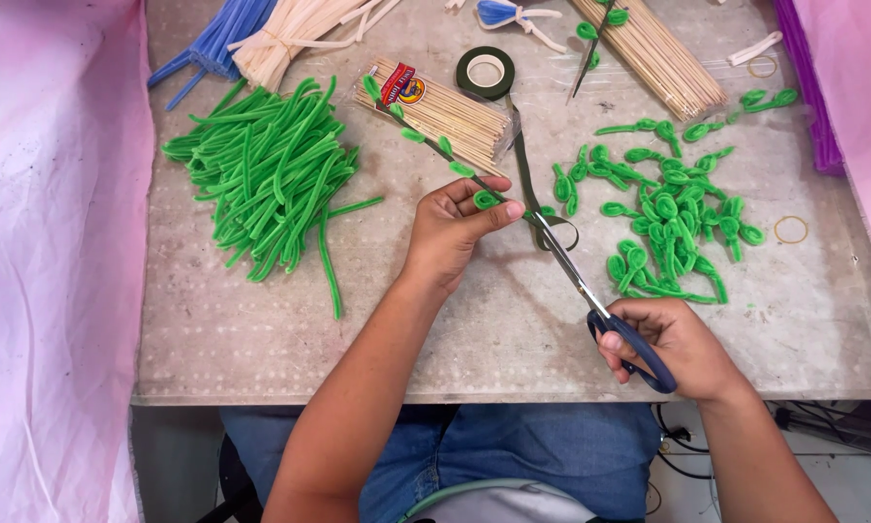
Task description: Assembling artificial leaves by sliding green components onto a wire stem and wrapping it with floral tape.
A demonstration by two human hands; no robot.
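A grey worktop (261, 329) carries everything, with pink sheeting (48, 242) hanging along its left side and more pink at the far right. The biggest heap is a pile of green pipe cleaners (271, 174) on the left half. On the right half lies a scatter of small green looped leaf pieces (673, 218). At the far edge sit a bundle of bamboo skewers (653, 53), a wrapped pack of skewers (445, 111), cream strips (295, 34) and blue strips (213, 44). A roll of dark green tape (485, 72) lies near the pack, its loose end trailing toward the person.

The left hand (450, 237) has its grip pinched tight on a thin stem with green leaves (426, 140), which slants up to the left over the skewer pack; one leaf loop shows between thumb and forefinger. The right hand (673, 349) grips the blue-handled scissors (591, 295), fingers through the handles, with the blades pointing up-left and their tips at the stem just beside the left fingertips. A yellow rubber band (790, 230) lies near the right edge.
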